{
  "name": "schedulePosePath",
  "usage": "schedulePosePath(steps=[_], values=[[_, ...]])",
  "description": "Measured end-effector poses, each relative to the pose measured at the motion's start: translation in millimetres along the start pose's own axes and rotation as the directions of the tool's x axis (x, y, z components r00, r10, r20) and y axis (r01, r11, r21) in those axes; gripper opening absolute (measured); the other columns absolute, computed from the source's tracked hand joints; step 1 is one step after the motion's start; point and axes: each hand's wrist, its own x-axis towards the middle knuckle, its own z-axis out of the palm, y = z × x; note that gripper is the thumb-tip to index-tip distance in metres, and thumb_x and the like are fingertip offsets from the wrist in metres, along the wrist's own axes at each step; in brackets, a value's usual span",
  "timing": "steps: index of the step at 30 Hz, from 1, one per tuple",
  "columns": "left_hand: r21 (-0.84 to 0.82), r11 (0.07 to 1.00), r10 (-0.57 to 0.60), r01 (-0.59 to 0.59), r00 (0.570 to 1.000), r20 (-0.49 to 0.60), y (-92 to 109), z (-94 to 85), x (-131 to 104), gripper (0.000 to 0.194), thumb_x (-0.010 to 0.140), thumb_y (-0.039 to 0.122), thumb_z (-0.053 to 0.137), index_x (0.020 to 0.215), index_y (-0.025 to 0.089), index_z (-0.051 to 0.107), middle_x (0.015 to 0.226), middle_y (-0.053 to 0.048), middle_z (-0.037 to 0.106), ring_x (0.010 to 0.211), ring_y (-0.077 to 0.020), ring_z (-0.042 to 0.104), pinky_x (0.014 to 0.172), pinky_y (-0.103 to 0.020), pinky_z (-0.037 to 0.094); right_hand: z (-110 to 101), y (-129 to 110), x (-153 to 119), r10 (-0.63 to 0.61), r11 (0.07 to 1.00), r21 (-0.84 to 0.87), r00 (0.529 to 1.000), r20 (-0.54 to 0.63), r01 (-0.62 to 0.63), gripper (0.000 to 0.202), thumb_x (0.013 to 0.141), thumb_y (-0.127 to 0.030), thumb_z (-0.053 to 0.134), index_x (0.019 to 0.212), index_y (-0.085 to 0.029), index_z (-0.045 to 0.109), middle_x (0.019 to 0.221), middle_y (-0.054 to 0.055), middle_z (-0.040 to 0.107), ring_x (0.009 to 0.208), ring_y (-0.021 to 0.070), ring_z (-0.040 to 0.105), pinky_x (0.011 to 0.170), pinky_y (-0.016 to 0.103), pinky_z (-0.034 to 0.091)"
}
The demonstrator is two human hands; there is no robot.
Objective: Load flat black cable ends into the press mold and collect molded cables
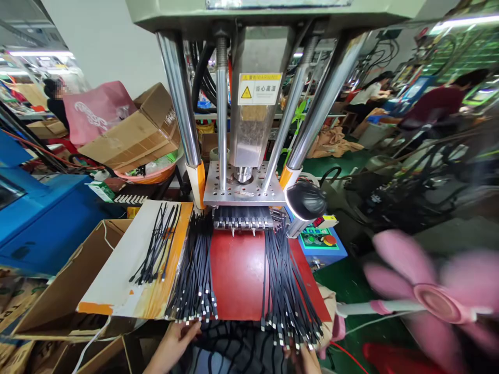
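Note:
My left hand (180,338) is at the table's front edge, just below the connector ends of a left bundle of black cables (199,265). Its fingers are loosely bent and apart, with nothing visible between them. Low in the view, my right hand (302,359) is under the ends of a right bundle of black cables (284,280). Those ends partly cover its fingers, so its grip is unclear. Between the bundles lies a bare red board (237,280). Behind it, a row of black cables sits in a metal fixture (244,221) beneath the press plate (244,195).
A blue control box (322,244) with green and red buttons stands right of the press. Nearby, a pink fan (436,301) is blurred. More cables lie on a white-and-orange board (117,270) above an open carton (70,291). Other people sit in the background.

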Motion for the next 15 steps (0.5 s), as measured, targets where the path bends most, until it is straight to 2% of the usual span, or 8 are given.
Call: schedulePosePath(steps=[3, 6, 8, 10, 15], values=[[0.152, 0.986, 0.049, -0.072, 0.988, 0.149, 15, 1.0, -16, 0.051, 0.088, 0.068, 0.06, 0.113, 0.026, 0.076, 0.105, -0.003, 0.081, 0.102, -0.0257, 0.075, 0.1, -0.039, 0.057, -8, 10, -15, 0.139, 0.97, 0.189, 0.987, 0.082, -0.153, 0.061, 0.063, -0.074, 0.084, 0.093, -0.022, 0.074, 0.068, 0.003, 0.068, 0.053, 0.0184, 0.063, 0.045, 0.027, 0.048], [0.222, 0.964, 0.071, -0.144, 0.949, 0.309, 49, 7.7, -30, 0.042, 0.095, 0.053, 0.057, 0.126, 0.028, 0.071, 0.116, -0.003, 0.079, 0.108, -0.0234, 0.072, 0.102, -0.037, 0.055, -17, 6, -29, 0.164, 0.927, 0.307, 0.969, 0.184, -0.215, 0.059, 0.069, -0.069, 0.083, 0.103, -0.021, 0.075, 0.067, 0.002, 0.064, 0.048, 0.0122, 0.056, 0.041, 0.021, 0.042], [0.217, 0.955, 0.102, -0.203, 0.91, 0.401, 77, 14.7, -36, 0.04, 0.097, 0.045, 0.057, 0.132, 0.028, 0.068, 0.116, -0.002, 0.078, 0.107, -0.0215, 0.071, 0.1, -0.034, 0.055, -20, -5, -35, 0.135, 0.943, 0.278, 0.974, 0.181, -0.183, 0.056, 0.075, -0.065, 0.081, 0.105, -0.019, 0.074, 0.066, 0.001, 0.061, 0.049, 0.0114, 0.054, 0.042, 0.021, 0.043], [0.194, 0.946, 0.143, -0.261, 0.871, 0.47, 103, 22.4, -39, 0.038, 0.098, 0.039, 0.057, 0.133, 0.027, 0.066, 0.117, -0.003, 0.078, 0.107, -0.0203, 0.071, 0.099, -0.031, 0.054, -20, -17, -38, 0.138, 0.969, 0.186, 0.98, 0.141, -0.163, 0.056, 0.075, -0.065, 0.082, 0.102, -0.017, 0.074, 0.064, 0.0, 0.059, 0.048, 0.0105, 0.052, 0.043, 0.021, 0.044], [0.11, 0.92, 0.259, -0.376, 0.795, 0.548, 150, 40.5, -41, 0.037, 0.098, 0.028, 0.058, 0.134, 0.026, 0.064, 0.115, -0.003, 0.077, 0.107, -0.0192, 0.071, 0.102, -0.032, 0.051, -9, -33, -27, 0.129, 0.989, -0.08, 0.988, 0.088, -0.122, 0.063, 0.069, -0.075, 0.081, 0.087, -0.014, 0.072, 0.063, 0.001, 0.062, 0.046, 0.009, 0.05, 0.042, 0.022, 0.043]])
